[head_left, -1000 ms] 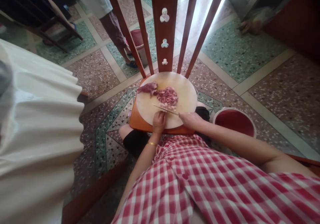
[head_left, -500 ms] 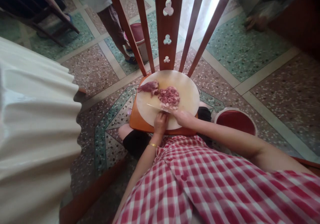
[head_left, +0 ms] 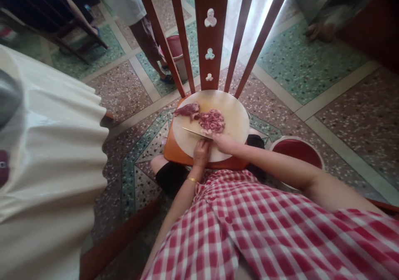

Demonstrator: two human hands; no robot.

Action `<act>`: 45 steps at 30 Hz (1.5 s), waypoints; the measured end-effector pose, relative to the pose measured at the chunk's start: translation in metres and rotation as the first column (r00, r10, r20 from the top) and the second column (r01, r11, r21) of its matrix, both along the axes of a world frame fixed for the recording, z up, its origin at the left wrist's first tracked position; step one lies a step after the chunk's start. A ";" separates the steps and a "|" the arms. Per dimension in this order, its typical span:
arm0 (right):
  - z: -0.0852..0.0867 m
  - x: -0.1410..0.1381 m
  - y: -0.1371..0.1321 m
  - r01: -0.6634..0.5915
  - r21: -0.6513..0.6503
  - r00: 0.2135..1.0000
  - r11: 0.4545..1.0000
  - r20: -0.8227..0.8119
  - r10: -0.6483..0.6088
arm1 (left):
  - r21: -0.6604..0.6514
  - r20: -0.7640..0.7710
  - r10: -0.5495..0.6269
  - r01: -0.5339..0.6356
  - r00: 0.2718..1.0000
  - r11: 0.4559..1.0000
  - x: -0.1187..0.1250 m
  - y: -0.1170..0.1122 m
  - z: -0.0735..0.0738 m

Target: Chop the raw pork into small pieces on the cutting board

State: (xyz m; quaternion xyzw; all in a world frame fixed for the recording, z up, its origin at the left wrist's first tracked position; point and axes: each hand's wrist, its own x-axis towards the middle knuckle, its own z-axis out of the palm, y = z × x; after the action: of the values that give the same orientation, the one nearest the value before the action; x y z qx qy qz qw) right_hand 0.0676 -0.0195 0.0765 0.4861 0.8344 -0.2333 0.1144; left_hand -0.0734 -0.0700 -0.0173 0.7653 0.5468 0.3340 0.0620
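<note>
My right hand is closed around the handle of a kitchen knife, whose blade points left across a round white cutting board. Close against the near side of the blade, my left hand has its fingers curled down at the board; whatever lies beneath them is hidden. Just beyond the blade sits a heap of cut raw meat. A larger uncut piece of raw meat lies at the board's far left.
The board rests on a wooden chair seat, with the slatted backrest behind. A red-lined bucket stands at right. A table with a pale cloth is at left. Farther off are a person's leg and another bucket.
The whole view has shifted slightly, showing more of the table at left and the chair back. Both hands, the knife and the meat keep nearly the same places on the board.
</note>
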 end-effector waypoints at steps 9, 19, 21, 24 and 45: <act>0.021 0.043 -0.034 0.064 0.001 0.988 0.998 0.142 -0.064 | 0.011 0.099 0.019 -0.020 0.995 1.000 -0.006 -0.005 0.003; 0.015 0.037 -0.044 0.025 -0.044 0.993 0.999 0.120 -0.020 | -0.025 0.012 -0.009 0.009 1.000 1.000 -0.004 -0.005 -0.004; 0.011 0.024 -0.034 0.005 -0.023 0.997 1.000 0.075 -0.004 | -0.030 0.001 -0.005 0.005 1.000 1.000 -0.004 -0.005 -0.005; 0.007 0.006 -0.024 -0.031 0.010 0.999 0.999 -0.009 0.031 | -0.041 -0.021 0.016 -0.017 1.000 0.999 -0.004 -0.006 -0.006; 0.011 0.037 -0.018 0.016 -0.038 0.994 0.999 0.105 -0.012 | -0.048 0.037 -0.004 0.006 0.999 0.999 -0.005 -0.007 0.006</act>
State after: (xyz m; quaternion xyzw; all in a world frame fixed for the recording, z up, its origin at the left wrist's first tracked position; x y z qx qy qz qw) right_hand 0.1047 -0.0373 0.0871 0.5011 0.8192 -0.2245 0.1656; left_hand -0.0781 -0.0767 -0.0110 0.7588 0.5513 0.3346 0.0911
